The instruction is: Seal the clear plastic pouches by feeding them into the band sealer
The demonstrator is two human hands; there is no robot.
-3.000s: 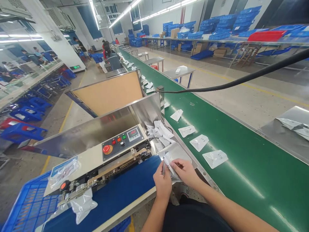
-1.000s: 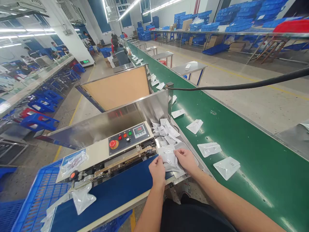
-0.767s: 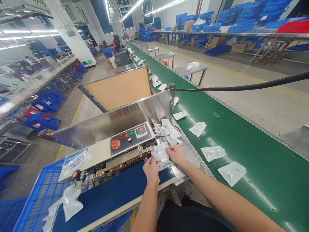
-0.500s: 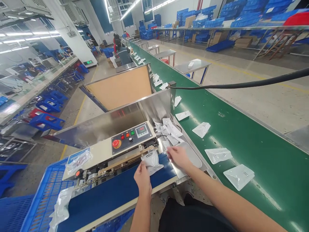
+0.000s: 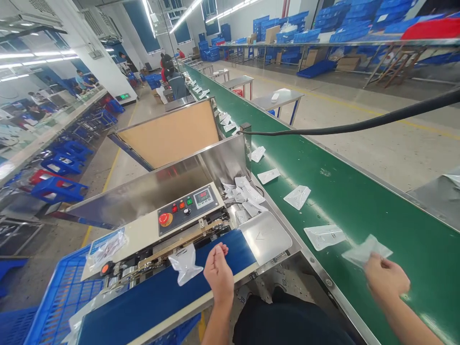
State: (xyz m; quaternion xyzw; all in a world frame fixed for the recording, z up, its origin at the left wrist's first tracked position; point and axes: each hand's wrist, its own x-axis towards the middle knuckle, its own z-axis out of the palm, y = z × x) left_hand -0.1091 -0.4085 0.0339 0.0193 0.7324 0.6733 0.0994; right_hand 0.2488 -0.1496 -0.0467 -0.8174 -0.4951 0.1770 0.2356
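Observation:
My right hand [image 5: 386, 275] pinches the near corner of a white pouch [image 5: 364, 251] over the green conveyor belt [image 5: 330, 199]. Fingers curled together with nothing visible in them, my left hand [image 5: 219, 273] hovers above the front edge of the blue belt [image 5: 143, 297] of a sealing machine. To its left, a filled white pouch [image 5: 185, 263] rests on that belt, its upper edge at the machine's brass-coloured guide [image 5: 172, 251]. Another flat pouch [image 5: 324, 237] lies on the green belt just left of my right hand.
The control panel [image 5: 190, 208] has a red stop button. Several pouches are heaped on the machine's right end, behind a metal plate [image 5: 268, 235]. A blue crate [image 5: 53, 292] stands at the left end. A black cable [image 5: 323, 130] crosses above the conveyor. A person [image 5: 176, 81] sits further along.
My right hand has moved from the metal plate to the green conveyor and taken hold of a pouch. My left hand has let go of the filled pouch, which has travelled left.

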